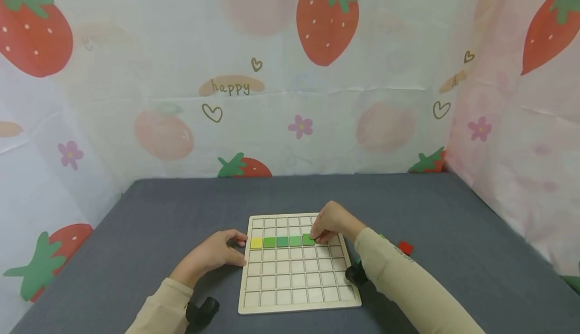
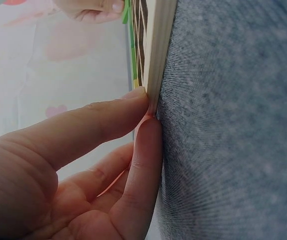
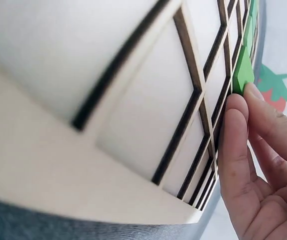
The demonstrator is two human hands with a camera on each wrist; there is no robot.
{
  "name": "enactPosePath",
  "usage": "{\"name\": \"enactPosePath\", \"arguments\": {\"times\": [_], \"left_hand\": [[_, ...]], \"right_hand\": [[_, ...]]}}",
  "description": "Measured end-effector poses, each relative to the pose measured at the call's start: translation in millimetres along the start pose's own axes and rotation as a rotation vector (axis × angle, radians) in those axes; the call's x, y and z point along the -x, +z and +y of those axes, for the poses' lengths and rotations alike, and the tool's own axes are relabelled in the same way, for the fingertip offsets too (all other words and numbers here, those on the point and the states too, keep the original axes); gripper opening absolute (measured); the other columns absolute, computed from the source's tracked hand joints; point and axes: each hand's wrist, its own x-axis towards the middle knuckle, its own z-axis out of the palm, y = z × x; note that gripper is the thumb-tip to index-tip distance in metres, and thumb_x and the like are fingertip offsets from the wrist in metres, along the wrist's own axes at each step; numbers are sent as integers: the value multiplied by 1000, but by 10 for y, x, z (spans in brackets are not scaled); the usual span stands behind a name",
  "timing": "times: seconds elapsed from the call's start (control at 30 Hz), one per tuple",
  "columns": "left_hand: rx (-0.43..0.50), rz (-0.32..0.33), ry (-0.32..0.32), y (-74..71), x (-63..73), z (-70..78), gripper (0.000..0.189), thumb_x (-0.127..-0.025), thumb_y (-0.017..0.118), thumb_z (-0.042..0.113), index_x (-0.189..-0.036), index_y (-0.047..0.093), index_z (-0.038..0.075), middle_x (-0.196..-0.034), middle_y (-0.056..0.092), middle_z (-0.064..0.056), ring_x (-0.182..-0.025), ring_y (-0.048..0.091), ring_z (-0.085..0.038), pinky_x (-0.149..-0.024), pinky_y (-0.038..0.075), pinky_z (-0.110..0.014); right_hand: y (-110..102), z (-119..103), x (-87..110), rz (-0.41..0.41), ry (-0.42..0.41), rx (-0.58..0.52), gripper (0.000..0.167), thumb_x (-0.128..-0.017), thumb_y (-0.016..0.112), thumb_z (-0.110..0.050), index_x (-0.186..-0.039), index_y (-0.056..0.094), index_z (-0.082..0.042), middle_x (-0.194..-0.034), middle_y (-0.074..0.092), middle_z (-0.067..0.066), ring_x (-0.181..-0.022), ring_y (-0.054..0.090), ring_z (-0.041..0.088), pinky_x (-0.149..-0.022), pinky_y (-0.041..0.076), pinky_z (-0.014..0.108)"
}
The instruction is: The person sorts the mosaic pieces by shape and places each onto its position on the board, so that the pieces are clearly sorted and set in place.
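Observation:
A pale wooden grid board [image 1: 298, 298] lies flat on the table. A row across it holds a yellow square tile [image 1: 256, 243] at the left edge, then several green tiles [image 1: 282, 242]. My right hand [image 1: 333, 221] is over the board's right part and pinches a green tile [image 3: 244, 71] between thumb and fingertips, at the right end of that row. In the right wrist view this tile is tilted at its cell. My left hand [image 1: 217, 253] is beside the board, with thumb and fingertips touching its left edge [image 2: 159, 45].
A red tile [image 1: 405, 247] lies on the dark grey tablecloth [image 1: 190, 203] to the right, beyond my right forearm. Bits of green show beside the right sleeve, mostly hidden by it. A strawberry-print curtain [image 1: 317, 97] stands behind the table and at its sides.

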Motion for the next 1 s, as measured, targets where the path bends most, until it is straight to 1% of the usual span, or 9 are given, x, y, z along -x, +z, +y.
{"name": "enactPosePath", "arguments": {"times": [0.3,0.43,0.57,0.67,0.8,1.0], "left_hand": [[-8,8,-5,17,9,9,56,-75,78,-5,-127,58,-8,-110,57,-15,-79,59,-16,-73,50,-32],[0,0,-3,4,20,23,56,-75,77,-5,-128,57,-8,-112,56,-16,-80,61,-16,-73,50,-32],[-1,3,-3,-13,32,29,56,-75,76,-4,-128,57,-8,-113,56,-16,-81,59,-17,-73,49,-31],[-7,9,-5,-15,27,22,56,-76,77,-4,-128,58,-8,-113,57,-16,-81,58,-17,-73,49,-31],[-8,2,10,-11,12,14,56,-76,77,-4,-129,57,-8,-113,56,-17,-80,59,-17,-74,50,-32],[-6,-2,5,2,14,16,56,-76,77,-4,-129,57,-8,-113,56,-16,-80,58,-17,-73,50,-32]], "right_hand": [[35,7,4,15,-17,54,6,-77,80,0,-75,75,0,-69,73,11,-58,68,17,-62,58,31],[52,1,1,38,-24,76,8,-77,81,0,-74,74,-1,-69,73,10,-58,68,16,-61,58,30],[85,-5,21,67,-52,91,8,-77,81,1,-74,74,-1,-69,72,10,-57,68,15,-59,58,29],[78,6,34,66,-70,84,6,-78,81,-1,-76,75,-1,-69,73,10,-58,69,15,-60,58,29],[-25,45,51,60,-71,41,4,-82,78,-3,-81,76,0,-73,74,12,-61,70,18,-62,59,31],[-322,132,114,80,-70,-21,9,-83,77,-4,-90,77,2,-81,75,14,-69,73,21,-69,60,35]]}}
